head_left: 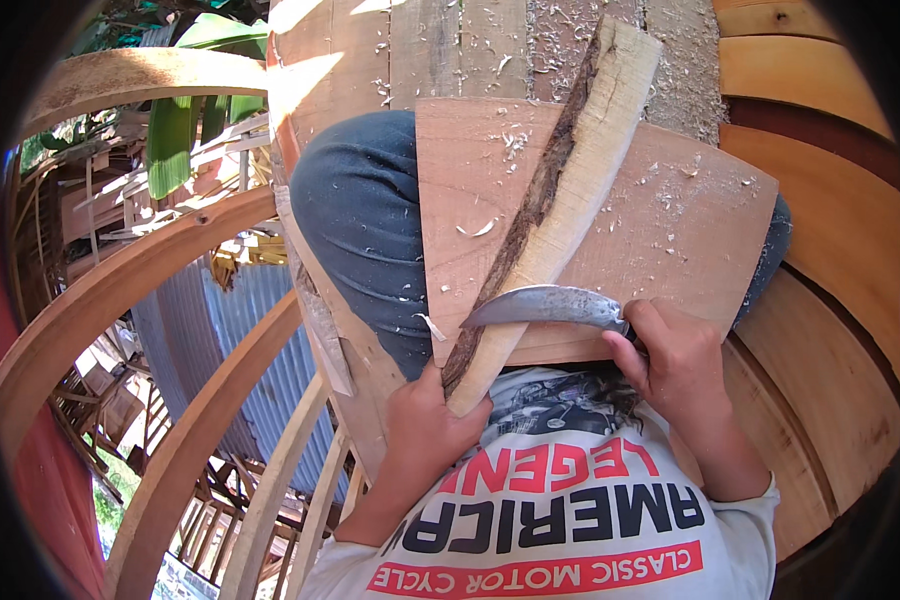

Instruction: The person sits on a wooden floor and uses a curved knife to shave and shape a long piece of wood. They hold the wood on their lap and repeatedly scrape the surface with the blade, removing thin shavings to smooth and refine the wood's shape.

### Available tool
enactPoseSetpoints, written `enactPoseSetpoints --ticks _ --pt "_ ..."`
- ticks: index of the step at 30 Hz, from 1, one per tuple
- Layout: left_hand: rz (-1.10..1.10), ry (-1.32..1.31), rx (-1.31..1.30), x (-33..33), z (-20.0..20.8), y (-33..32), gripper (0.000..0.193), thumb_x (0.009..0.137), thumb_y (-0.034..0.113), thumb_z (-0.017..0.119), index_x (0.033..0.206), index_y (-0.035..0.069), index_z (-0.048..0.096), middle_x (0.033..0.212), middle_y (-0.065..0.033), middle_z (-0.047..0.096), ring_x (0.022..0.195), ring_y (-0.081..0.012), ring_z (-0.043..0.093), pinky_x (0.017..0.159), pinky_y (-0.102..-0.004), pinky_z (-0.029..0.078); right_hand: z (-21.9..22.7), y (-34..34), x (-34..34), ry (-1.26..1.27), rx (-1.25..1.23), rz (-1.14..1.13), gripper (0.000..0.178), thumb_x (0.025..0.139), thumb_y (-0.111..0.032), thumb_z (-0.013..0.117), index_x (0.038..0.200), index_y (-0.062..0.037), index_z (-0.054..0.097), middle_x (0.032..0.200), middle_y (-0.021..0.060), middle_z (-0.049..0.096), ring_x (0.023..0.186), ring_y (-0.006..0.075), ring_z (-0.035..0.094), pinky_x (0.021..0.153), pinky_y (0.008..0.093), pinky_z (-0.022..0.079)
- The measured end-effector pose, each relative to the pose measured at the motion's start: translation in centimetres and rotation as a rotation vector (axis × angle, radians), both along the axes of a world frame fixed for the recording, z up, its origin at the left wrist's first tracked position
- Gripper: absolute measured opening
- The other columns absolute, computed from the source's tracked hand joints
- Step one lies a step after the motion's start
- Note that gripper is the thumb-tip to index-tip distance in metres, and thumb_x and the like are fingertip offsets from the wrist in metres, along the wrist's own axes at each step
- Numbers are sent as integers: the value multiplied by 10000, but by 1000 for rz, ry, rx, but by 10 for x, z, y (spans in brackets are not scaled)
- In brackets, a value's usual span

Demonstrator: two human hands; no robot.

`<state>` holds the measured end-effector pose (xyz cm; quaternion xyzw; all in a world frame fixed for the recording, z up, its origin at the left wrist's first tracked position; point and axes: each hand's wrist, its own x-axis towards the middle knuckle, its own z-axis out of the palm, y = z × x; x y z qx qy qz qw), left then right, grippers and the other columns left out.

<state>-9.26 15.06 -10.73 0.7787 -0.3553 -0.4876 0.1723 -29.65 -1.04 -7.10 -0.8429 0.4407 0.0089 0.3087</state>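
Stick (582, 180) across board (690, 240), shavings (482, 229) scattered; left grip (426, 420) clamped on stick, right grip (678, 352) on knife (560, 304); wooden railing (170, 247) left.

Daylight bright. Sun patches glare on the plank floor (425, 55) off the far left corner of the board (670, 225) (near-white there). Centre sharp; fisheye bends edges; rim black.

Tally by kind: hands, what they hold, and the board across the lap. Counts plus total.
Hands: 2 (left hand, right hand)
Curved-blade knife: 1
Bark-edged wood piece: 1
Flat wooden board: 1
Total: 5
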Motion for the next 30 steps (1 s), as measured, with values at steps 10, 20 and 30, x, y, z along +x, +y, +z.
enactPoseSetpoints --ticks 10,20,30 --pt "-11 -19 -39 1 -1 1 270 749 95 697 953 -42 587 592 -110 635 437 -184 622 432 -292 491 -6 5 -3 6 34 73 279 838 -315 683 773 -73 561 606 103 551 524 274 589 477 368 452" --pt "-34 -83 -102 -1 0 -3 292 715 100 694 957 -29 592 572 -120 625 464 -214 639 479 -318 505 -16 -5 -8 62 -107 40 294 838 -345 679 770 -84 562 618 111 553 550 303 589 488 389 447" --pt "40 -6 -1 -4 3 -4 199 683 51 691 822 -41 581 622 -145 637 548 -206 658 530 -315 503 1 -47 -31 36 -92 -427 310 958 -265 567 821 13 556 575 159 466 483 251 409 488 326 367"
